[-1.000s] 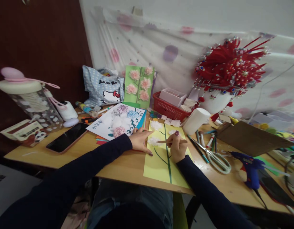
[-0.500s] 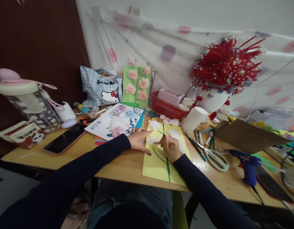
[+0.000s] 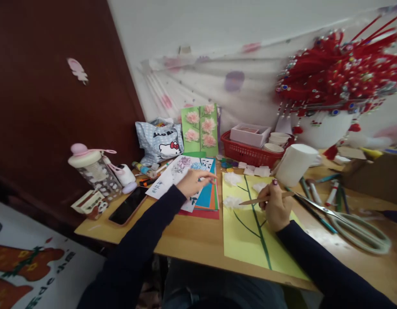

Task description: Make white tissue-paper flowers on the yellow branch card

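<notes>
My right hand (image 3: 276, 207) is closed around a flat, pointed wooden stick (image 3: 254, 200). The stick's tip is at a white fluffy flower (image 3: 232, 202) on a yellow sheet of paper (image 3: 237, 244). A green painted stem (image 3: 262, 240) with branches runs down that sheet, and more white tufts, such as one at the upper left (image 3: 233, 179), lie on it. My left hand (image 3: 195, 183) hovers over a white sheet with printed flowers (image 3: 166, 182), its fingers stretched to the right, holding nothing that I can see.
Beyond the papers stand a red basket (image 3: 246, 153), a green flower card (image 3: 200, 148) and a gingham bag (image 3: 158, 143). A white roll (image 3: 296, 165), scissors (image 3: 359, 229) and pens lie to the right. On the left are a phone (image 3: 129, 206) and a bottle (image 3: 97, 169).
My left hand has lifted off the yellow sheet and moved left over the flower-printed sheet. My right hand still has the stick. The view has turned left.
</notes>
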A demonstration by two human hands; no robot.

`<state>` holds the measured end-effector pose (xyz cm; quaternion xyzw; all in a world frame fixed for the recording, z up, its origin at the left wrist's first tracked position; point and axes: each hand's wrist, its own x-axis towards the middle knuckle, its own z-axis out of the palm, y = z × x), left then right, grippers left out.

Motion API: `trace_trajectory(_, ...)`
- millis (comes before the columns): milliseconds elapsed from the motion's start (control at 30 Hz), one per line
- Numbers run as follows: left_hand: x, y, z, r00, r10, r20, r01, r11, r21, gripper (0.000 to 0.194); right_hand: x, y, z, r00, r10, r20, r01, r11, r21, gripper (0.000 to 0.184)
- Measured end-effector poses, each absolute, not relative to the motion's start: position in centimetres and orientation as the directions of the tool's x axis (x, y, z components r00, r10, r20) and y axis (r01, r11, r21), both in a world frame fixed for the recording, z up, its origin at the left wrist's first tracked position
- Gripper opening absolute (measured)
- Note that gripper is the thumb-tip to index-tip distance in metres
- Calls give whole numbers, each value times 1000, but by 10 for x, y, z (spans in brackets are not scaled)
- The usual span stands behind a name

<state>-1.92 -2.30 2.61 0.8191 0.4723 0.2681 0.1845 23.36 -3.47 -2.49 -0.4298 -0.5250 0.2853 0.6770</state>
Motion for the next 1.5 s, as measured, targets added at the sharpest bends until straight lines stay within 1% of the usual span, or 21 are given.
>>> trace_trajectory(33,-36,-20,36,318,899,300,685,-437,582,36,233,-34,-25,288,844,453,55,457,-888,62)
trace_trajectory(67,-54,-17,44,195,919,343,733,-369,572,36,233,-34,-25,289,850,440,46,447,-893,61)
trace_trajectory(100,-72,-14,50,76,932,355,797,-270,540,36,233,-33,-26,295,854,429,36,439,-898,61)
trace_trajectory(133,-90,-11,53,-9,942,335,865,-160,475,35,233,-32,-26,300,856,421,26,434,-900,60)
trace_trajectory(167,-107,-8,53,-42,957,288,923,-73,377,33,233,-32,-26,305,857,416,14,432,-902,60)
trace_trajectory(200,-122,-6,51,-55,964,258,939,-39,343,28,233,-31,-26,310,857,412,4,432,-902,60)
trace_trajectory(267,-146,-3,44,-47,982,183,948,-14,319,22,233,-30,-25,316,856,409,-6,433,-901,59)
trace_trajectory(367,-167,-1,33,-56,993,108,947,19,321,21,233,-30,-22,309,857,413,6,433,-902,59)
trace_trajectory(567,-176,-1,30,-95,994,59,957,75,282,23,233,-33,-20,262,871,416,34,423,-906,63)
trace_trajectory(733,-173,-4,31,-92,994,50,967,77,242,9,234,-31,-23,264,868,421,55,423,-905,62)
trace_trajectory(800,-174,-5,32,-113,992,64,966,94,242,7,233,-31,-22,271,864,424,54,427,-903,61)
trace_trajectory(867,-176,-6,33,-122,990,72,959,99,266,8,233,-31,-21,283,862,421,51,425,-904,60)
trace_trajectory(967,-176,-7,37,-75,996,54,939,52,339,15,232,-32,-19,286,865,413,45,418,-907,59)
trace_trajectory(1100,-173,-7,37,5,1000,-12,893,1,451,24,232,-32,-19,267,866,423,50,426,-903,60)
trace_trajectory(1200,-172,-7,35,17,997,-77,874,22,485,29,233,-32,-19,268,865,425,57,427,-903,60)
trace_trajectory(1267,-174,-8,35,8,994,-112,883,46,468,29,233,-32,-18,272,862,427,53,430,-901,61)
trace_trajectory(1333,-175,-10,35,-22,990,-142,902,81,424,28,232,-33,-17,271,861,430,51,433,-900,61)
trace_trajectory(1500,-167,-15,36,-140,970,-196,952,187,242,20,231,-32,-17,255,862,439,55,440,-896,61)
